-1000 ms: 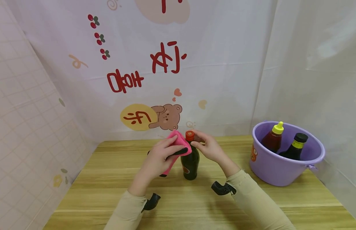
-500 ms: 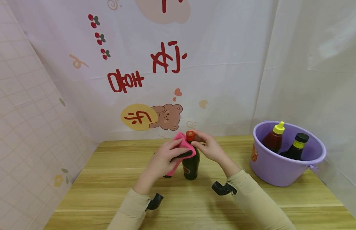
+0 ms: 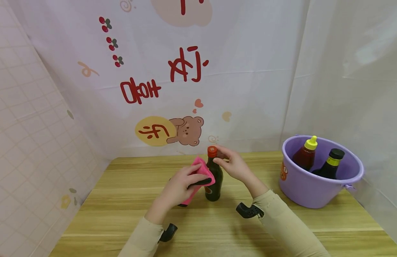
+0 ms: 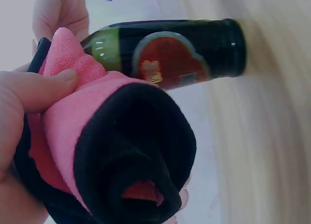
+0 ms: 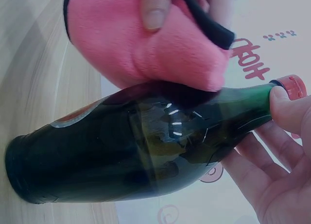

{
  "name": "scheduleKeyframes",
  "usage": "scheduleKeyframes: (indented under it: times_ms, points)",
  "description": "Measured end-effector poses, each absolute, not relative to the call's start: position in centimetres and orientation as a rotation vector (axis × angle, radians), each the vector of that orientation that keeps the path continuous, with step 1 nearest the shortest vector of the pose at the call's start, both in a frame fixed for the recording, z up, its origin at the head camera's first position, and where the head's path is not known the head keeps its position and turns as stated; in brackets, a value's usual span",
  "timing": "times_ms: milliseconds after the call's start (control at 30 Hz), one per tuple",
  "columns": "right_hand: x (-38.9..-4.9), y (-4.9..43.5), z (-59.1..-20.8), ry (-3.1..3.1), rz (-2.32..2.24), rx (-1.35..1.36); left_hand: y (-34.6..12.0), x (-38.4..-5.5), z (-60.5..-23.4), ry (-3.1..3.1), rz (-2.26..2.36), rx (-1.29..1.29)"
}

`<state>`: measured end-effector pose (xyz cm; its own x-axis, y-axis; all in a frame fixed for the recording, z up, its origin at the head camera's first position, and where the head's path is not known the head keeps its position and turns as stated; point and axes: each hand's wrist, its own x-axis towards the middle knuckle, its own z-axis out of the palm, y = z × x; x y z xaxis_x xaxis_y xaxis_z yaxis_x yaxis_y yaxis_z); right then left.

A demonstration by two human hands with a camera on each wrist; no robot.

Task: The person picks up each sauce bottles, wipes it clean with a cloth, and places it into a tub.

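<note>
A dark green glass bottle (image 3: 215, 189) with a red cap stands upright on the wooden table. My right hand (image 3: 232, 164) holds it by the neck, thumb and fingers around the glass just under the cap, as the right wrist view shows. My left hand (image 3: 179, 184) grips a folded pink cloth (image 4: 77, 112) with black edging. In the right wrist view the cloth (image 5: 112, 34) lies against the bottle's shoulder (image 5: 175, 131). An orange-red label (image 4: 165, 63) shows on the bottle's side in the left wrist view.
At the right of the table stands a purple bucket (image 3: 309, 194). Inside it are a dark red squeeze bottle (image 3: 303, 158) with a yellow nozzle and a dark bottle (image 3: 327, 170) with a black cap. A printed white curtain (image 3: 249, 107) hangs behind the table.
My left hand and the pink cloth first shifted right, over the bottle's upper part, then slid down along its left side. The right hand and the bottle have stayed in place.
</note>
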<state>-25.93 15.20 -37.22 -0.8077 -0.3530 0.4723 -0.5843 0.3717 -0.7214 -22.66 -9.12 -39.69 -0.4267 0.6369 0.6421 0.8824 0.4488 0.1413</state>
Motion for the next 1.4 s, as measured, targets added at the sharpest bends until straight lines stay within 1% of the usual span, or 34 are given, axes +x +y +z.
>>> scheduleKeyframes:
  times_ms: [833, 1133, 1400]
  points:
    - [-25.9, 15.2, -37.2, -2.397, 1.394, 0.841, -10.2, -22.1, -43.4, -2.276, -0.750, -1.268]
    - [-25.8, 15.2, -37.0, -2.408, 1.402, 0.834, -9.6, -22.2, -45.3, -2.465, -0.624, -1.379]
    - [-25.8, 15.2, -37.1, -2.386, 1.389, 0.855, -8.9, -22.6, -45.4, -2.494, -0.534, -1.396]
